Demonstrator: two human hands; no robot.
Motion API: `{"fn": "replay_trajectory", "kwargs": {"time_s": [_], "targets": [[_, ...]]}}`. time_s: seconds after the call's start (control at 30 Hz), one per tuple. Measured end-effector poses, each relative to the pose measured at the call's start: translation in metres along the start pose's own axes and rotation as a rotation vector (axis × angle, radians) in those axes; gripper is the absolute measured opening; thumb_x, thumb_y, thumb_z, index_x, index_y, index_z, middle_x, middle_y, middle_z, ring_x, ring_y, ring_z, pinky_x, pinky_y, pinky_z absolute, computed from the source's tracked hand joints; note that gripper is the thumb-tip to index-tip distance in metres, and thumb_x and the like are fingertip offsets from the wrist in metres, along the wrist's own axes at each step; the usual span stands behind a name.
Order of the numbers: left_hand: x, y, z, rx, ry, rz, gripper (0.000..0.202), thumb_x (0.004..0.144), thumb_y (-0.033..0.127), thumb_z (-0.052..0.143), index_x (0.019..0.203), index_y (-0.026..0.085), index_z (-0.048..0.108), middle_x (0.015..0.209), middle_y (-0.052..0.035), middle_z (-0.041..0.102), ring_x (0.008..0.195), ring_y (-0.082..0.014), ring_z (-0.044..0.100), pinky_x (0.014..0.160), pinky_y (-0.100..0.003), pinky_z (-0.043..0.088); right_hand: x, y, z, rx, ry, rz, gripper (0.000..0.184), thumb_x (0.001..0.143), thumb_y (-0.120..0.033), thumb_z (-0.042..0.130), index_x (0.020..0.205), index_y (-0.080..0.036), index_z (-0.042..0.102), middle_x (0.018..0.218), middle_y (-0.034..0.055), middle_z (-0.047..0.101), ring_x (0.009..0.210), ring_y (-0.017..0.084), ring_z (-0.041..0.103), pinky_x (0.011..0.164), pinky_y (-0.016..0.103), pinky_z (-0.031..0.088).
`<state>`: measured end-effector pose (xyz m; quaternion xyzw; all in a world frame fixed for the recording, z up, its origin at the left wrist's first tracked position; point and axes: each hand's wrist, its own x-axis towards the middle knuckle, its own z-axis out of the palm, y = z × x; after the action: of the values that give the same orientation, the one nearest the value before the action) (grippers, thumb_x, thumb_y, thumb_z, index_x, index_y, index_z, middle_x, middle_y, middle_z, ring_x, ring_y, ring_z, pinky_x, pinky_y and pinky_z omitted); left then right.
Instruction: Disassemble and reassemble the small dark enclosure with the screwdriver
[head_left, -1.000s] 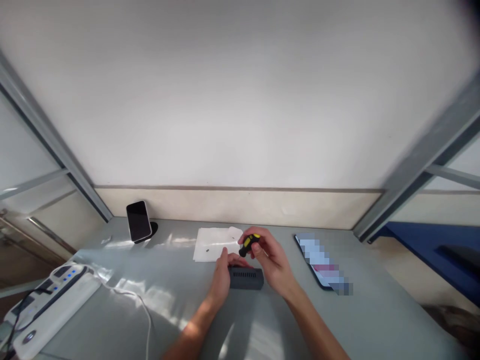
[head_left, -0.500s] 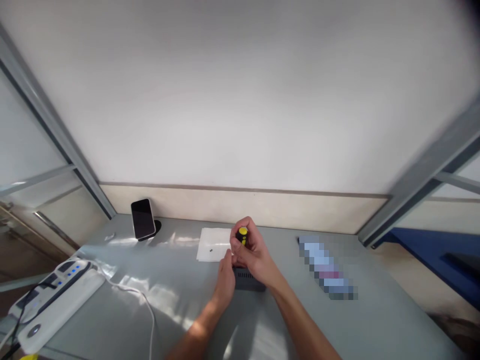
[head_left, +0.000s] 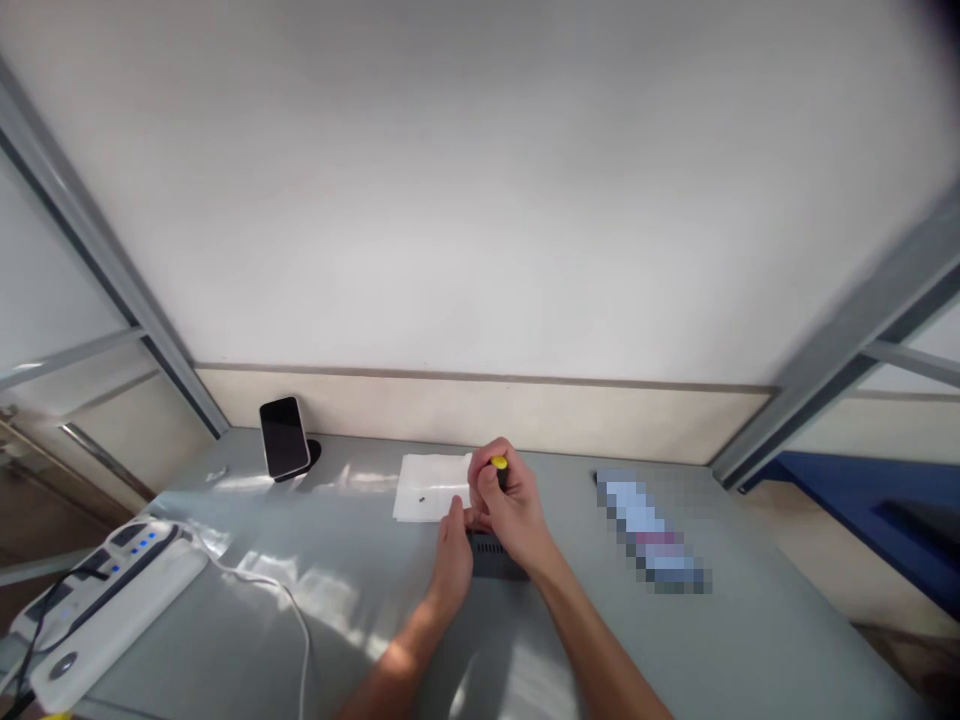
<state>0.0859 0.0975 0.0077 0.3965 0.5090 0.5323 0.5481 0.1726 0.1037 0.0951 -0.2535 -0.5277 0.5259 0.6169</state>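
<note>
My right hand (head_left: pixel 514 510) is wrapped round a screwdriver (head_left: pixel 500 466) with a black and yellow handle, its end pointing up. The screwdriver's shaft and tip are hidden behind my fingers. Under both hands lies a dark grey box (head_left: pixel 499 563) with a row of vent slots on the side facing me. Along the box's left side, my left hand (head_left: pixel 452 560) grips it, fingers towards its far edge. Just beyond, a white sheet of paper (head_left: pixel 431 480) carries small dark bits (head_left: pixel 422 499), perhaps screws.
A phone on a stand (head_left: pixel 285 438) is at the back left. White power strips (head_left: pixel 112 610) with blue lights and a white cable (head_left: pixel 304 630) occupy the left side. A blurred-out flat object (head_left: pixel 652 530) lies to the right on the grey table (head_left: pixel 360 590).
My right hand has turned and shifted slightly right with the screwdriver, and its fingers now cover more of the handle. My left hand stays on the box.
</note>
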Motion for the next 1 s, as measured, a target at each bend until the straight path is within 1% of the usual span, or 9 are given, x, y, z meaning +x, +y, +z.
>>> {"fn": "replay_trajectory", "kwargs": {"time_s": [0.1, 0.27, 0.33, 0.5, 0.6, 0.7, 0.8, 0.9, 1.0], "targets": [[0.001, -0.002, -0.001, -0.024, 0.017, 0.004, 0.051, 0.098, 0.058, 0.047, 0.103, 0.015, 0.075, 0.099, -0.0102, 0.080, 0.107, -0.0289, 0.070, 0.103, -0.038, 0.050, -0.001, -0.003, 0.007, 0.021, -0.035, 0.054, 0.046, 0.102, -0.068, 0.049, 0.104, -0.025, 0.064, 0.070, -0.0049, 0.045, 0.051, 0.009, 0.035, 0.042, 0.020, 0.032], [-0.004, 0.002, -0.001, 0.028, 0.024, -0.018, 0.046, 0.104, 0.046, 0.041, 0.103, 0.015, 0.075, 0.099, -0.0104, 0.079, 0.110, -0.0294, 0.071, 0.097, -0.035, 0.052, -0.001, -0.019, 0.013, -0.005, -0.070, 0.026, 0.035, 0.100, -0.058, 0.063, 0.096, -0.023, 0.065, 0.100, 0.0034, 0.061, 0.072, 0.013, 0.064, 0.050, 0.022, 0.046], [-0.006, 0.007, -0.001, 0.042, 0.024, -0.018, 0.046, 0.105, 0.043, 0.039, 0.107, 0.015, 0.076, 0.098, -0.0104, 0.079, 0.111, -0.0296, 0.071, 0.094, -0.033, 0.053, -0.001, -0.022, 0.015, 0.007, -0.075, 0.027, 0.032, 0.100, -0.054, 0.064, 0.093, -0.023, 0.062, 0.109, 0.0046, 0.062, 0.077, 0.014, 0.068, 0.053, 0.023, 0.049], [-0.004, 0.010, 0.001, 0.045, 0.011, 0.034, 0.048, 0.102, 0.050, 0.043, 0.121, 0.016, 0.073, 0.104, -0.0094, 0.079, 0.110, -0.0269, 0.071, 0.097, -0.031, 0.052, -0.003, -0.013, 0.013, 0.002, -0.082, -0.019, 0.029, 0.102, -0.046, 0.065, 0.089, -0.025, 0.051, 0.081, -0.0034, 0.061, 0.053, 0.007, 0.052, 0.046, 0.019, 0.040], [-0.001, 0.004, 0.002, -0.003, 0.017, 0.010, 0.063, 0.099, 0.065, 0.041, 0.105, 0.013, 0.077, 0.093, -0.0119, 0.079, 0.107, -0.0295, 0.071, 0.101, -0.037, 0.052, -0.005, -0.005, 0.007, 0.019, 0.002, -0.059, 0.034, 0.100, -0.046, 0.069, 0.088, -0.027, 0.043, 0.073, -0.0084, 0.054, 0.043, 0.006, 0.038, 0.041, 0.019, 0.035], [0.000, -0.002, 0.004, -0.051, -0.035, -0.009, 0.072, 0.095, 0.074, 0.037, 0.083, 0.015, 0.077, 0.083, -0.0133, 0.079, 0.104, -0.0326, 0.071, 0.100, -0.041, 0.053, -0.005, -0.002, 0.000, 0.000, 0.044, -0.043, 0.032, 0.098, -0.058, 0.065, 0.101, -0.030, 0.051, 0.069, -0.0090, 0.046, 0.045, 0.008, 0.032, 0.039, 0.019, 0.029], [-0.002, 0.000, 0.004, -0.060, -0.024, -0.012, 0.068, 0.095, 0.072, 0.040, 0.083, 0.016, 0.077, 0.083, -0.0113, 0.079, 0.102, -0.0318, 0.072, 0.100, -0.041, 0.053, -0.006, -0.005, -0.002, 0.061, 0.004, 0.046, 0.042, 0.102, -0.067, 0.050, 0.118, -0.029, 0.060, 0.074, -0.0050, 0.046, 0.051, 0.010, 0.036, 0.042, 0.021, 0.032], [-0.005, 0.007, 0.003, -0.033, 0.024, -0.020, 0.055, 0.099, 0.061, 0.046, 0.098, 0.015, 0.077, 0.091, -0.0096, 0.080, 0.102, -0.0295, 0.072, 0.100, -0.038, 0.053, -0.007, -0.010, 0.002, 0.014, -0.038, 0.029, 0.034, 0.102, -0.058, 0.057, 0.103, -0.026, 0.068, 0.087, 0.0001, 0.052, 0.058, 0.011, 0.047, 0.047, 0.023, 0.041], [-0.007, 0.014, 0.001, 0.004, 0.016, -0.002, 0.041, 0.102, 0.045, 0.048, 0.114, 0.017, 0.075, 0.104, -0.0084, 0.079, 0.109, -0.0274, 0.071, 0.100, -0.032, 0.053, -0.009, -0.013, 0.007, -0.020, -0.053, -0.068, 0.028, 0.096, -0.049, 0.071, 0.089, -0.024, 0.063, 0.106, 0.0043, 0.059, 0.068, 0.012, 0.058, 0.056, 0.026, 0.050]]}}
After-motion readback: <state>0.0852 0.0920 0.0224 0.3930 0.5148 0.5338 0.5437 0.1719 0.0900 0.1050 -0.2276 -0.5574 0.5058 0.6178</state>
